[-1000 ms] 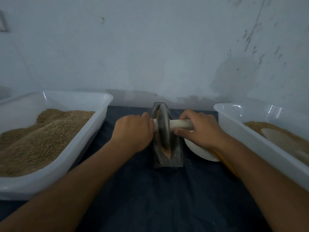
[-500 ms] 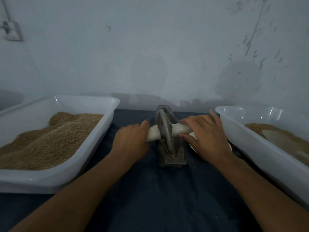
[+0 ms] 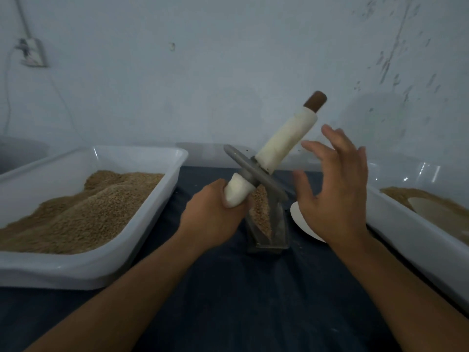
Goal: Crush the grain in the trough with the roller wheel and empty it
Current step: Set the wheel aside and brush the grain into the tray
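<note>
Dark cloth-covered table [image 3: 228, 301] against a pale wall [image 3: 228, 59]. 2 white tubs flank the work area: left tub [image 3: 142, 224] heaped with tan grain, right tub [image 3: 411, 240] holding a shallower layer with a pale scoop-like shape half sunk in it.

Roller wheel [image 3: 256, 174] is clear of the trough, tilted. Its long axis runs from lower left near the person up to the right toward the wall; the white-wrapped handle ends in a bare brown tip at top. The grey disc sits across the axle, its lower edge hanging over the trough's far end.

Left hand [image 3: 213, 219] wraps the lower handle stub in a full fist. Right hand [image 3: 332, 189] has fingers spread and straight, holding nothing, just beside the upper handle but apart from it.

Trough [image 3: 269, 224] stands on the cloth between the hands, long axis running away from the person, tan grain [image 3: 261, 212] banked along its left wall. Right hand is the nearer free one for lifting it.

White dish [image 3: 302, 224] lies just right of the trough, partly under the right wrist.

Judgement: crushing looks done; emptying not yet begun.
</note>
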`<move>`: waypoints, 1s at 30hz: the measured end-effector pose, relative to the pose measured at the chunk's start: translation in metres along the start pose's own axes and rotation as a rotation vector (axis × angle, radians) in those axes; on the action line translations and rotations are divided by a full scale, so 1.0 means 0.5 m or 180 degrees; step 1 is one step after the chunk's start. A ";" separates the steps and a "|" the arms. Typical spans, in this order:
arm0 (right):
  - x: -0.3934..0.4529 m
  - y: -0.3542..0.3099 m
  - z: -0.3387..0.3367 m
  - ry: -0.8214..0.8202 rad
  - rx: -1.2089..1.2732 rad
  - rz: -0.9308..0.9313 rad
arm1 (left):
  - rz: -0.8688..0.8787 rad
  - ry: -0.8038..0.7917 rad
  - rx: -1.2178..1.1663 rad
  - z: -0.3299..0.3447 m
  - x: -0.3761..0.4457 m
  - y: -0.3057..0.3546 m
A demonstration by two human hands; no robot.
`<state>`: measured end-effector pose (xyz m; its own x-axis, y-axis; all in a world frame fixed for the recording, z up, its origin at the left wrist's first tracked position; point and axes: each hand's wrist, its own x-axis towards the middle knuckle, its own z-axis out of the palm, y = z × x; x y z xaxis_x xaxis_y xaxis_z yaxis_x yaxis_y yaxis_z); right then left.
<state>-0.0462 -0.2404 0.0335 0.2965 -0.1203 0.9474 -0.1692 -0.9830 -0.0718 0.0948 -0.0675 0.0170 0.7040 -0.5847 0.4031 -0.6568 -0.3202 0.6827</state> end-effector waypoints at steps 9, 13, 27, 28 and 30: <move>-0.029 0.027 -0.009 -0.0245 0.0353 0.0578 | -0.0381 -0.0354 -0.1332 -0.023 -0.012 0.008; -0.034 0.020 -0.004 -0.0341 0.0348 0.0588 | -0.0588 -0.0296 -0.1277 -0.035 -0.007 -0.007; -0.042 0.015 -0.006 -0.0633 0.0378 0.0774 | -0.1233 -0.0483 -0.0886 -0.024 0.011 -0.054; -0.043 0.016 -0.005 -0.0662 0.0394 0.0833 | -0.1283 -0.0500 -0.0870 -0.023 0.013 -0.057; -0.047 0.016 -0.003 -0.0775 0.0456 0.0968 | -0.1419 -0.0544 -0.0876 -0.021 0.015 -0.062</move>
<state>-0.0560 -0.2450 0.0115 0.4698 -0.4206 0.7761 -0.1560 -0.9049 -0.3960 0.1231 -0.0543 0.0054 0.8289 -0.5571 -0.0506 -0.1940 -0.3712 0.9081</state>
